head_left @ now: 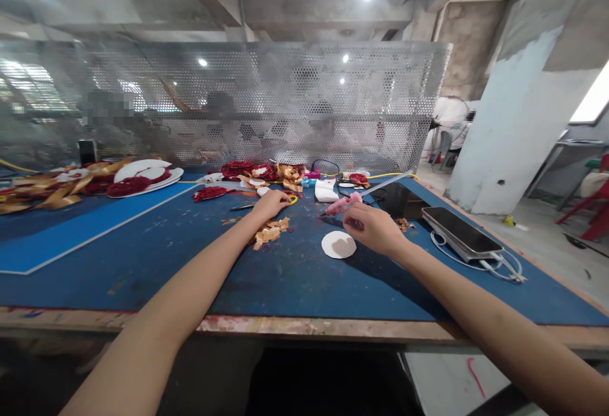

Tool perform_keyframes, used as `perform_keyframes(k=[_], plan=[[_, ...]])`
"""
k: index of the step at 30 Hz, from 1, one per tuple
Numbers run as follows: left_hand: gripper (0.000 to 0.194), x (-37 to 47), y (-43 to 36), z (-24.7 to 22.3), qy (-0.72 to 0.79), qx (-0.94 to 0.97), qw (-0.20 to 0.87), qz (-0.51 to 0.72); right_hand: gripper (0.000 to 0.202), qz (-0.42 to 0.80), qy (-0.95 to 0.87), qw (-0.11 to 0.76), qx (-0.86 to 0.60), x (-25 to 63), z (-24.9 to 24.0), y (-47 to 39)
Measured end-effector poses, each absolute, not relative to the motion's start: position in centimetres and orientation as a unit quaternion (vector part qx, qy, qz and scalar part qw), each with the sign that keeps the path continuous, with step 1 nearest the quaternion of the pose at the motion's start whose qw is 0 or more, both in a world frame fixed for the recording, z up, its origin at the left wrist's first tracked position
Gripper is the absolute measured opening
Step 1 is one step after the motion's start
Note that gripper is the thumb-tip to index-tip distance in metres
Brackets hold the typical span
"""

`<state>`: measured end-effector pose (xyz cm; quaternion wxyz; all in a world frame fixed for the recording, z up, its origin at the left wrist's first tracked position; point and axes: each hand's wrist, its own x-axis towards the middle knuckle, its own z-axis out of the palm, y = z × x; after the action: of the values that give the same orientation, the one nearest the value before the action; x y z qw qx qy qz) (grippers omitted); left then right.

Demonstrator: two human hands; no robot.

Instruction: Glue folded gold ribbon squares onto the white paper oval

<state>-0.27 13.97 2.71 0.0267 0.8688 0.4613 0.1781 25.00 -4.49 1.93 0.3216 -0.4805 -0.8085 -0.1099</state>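
Note:
My left hand [273, 205] reaches over the table with its fingers bent together at the yellow handle of a pair of scissors [294, 200]. The dark blade shows to the left of my wrist. Cut pieces of gold ribbon [271, 233] lie just in front of that hand. My right hand [368, 224] is closed in a pinch beside a white round disc [339, 246], which lies flat on the mat. Whatever is between those fingers is hidden. Directly behind them is a pink glue gun [337, 205], with a translucent glue stick [387, 184] sticking out to the right.
Dark red trimmings and gold ribbon [290, 175] are heaped along the back. More ribbon and white discs [143, 178] sit at left. On the right, a phone [461, 231] rests on a white block with a coiled cable. A perforated metal screen [285, 105] closes off the far side.

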Motion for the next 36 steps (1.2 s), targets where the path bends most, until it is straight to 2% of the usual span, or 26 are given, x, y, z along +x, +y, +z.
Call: perform_keyframes(k=[16, 19, 23, 25, 29, 36], plan=[[0.01, -0.5, 15.2, 2.3, 0.455, 0.823, 0.147, 0.306, 0.009, -0.112, -0.81, 0.306, -0.488, 24.9, 1.8, -4.5], [0.016, -0.3, 15.5, 2.1, 0.44, 0.819, 0.179, 0.323, 0.009, -0.108, -0.809, 0.304, -0.491, 24.9, 1.9, -4.6], [0.034, -0.1, 15.8, 1.9, 0.433, 0.812, 0.204, 0.333, 0.01, -0.102, -0.808, 0.305, -0.493, 24.9, 1.8, -4.6], [0.035, -0.1, 15.8, 1.9, 0.431, 0.816, 0.203, 0.329, 0.01, -0.101, -0.807, 0.304, -0.495, 24.9, 1.8, -4.6], [0.027, -0.3, 15.5, 2.1, 0.428, 0.836, 0.179, 0.293, 0.011, -0.1, -0.808, 0.301, -0.497, 24.9, 1.8, -4.6], [0.029, -0.2, 14.5, 2.2, 0.417, 0.878, 0.098, 0.213, 0.011, -0.092, -0.813, 0.3, -0.491, 25.0, 1.9, -4.5]])
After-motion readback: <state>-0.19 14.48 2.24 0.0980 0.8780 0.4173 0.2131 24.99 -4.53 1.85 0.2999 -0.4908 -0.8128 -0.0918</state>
